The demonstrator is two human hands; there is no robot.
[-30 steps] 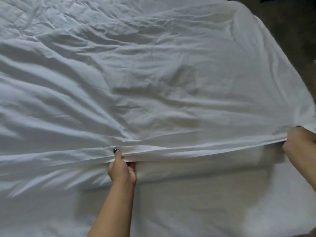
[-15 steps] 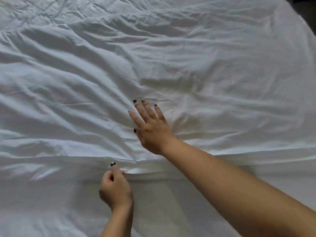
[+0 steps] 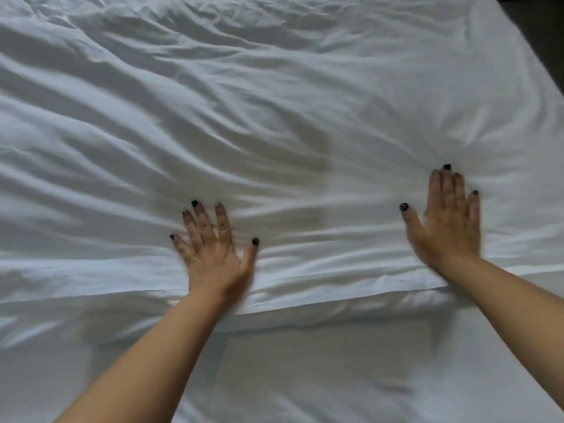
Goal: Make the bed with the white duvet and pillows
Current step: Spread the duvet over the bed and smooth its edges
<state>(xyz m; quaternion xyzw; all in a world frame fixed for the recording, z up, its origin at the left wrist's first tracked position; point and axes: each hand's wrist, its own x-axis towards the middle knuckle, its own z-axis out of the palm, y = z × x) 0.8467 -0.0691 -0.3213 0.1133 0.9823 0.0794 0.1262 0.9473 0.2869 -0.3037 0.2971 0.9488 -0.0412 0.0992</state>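
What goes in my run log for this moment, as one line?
step: smoothing | left hand: flat on white duvet | right hand: flat on duvet | pillows: unseen

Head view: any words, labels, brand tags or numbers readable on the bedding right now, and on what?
None: no text, label, tag or number shows.
The white duvet, the sheet below its edge, the left hand and the right hand pressed flat on it all look plain and unmarked.
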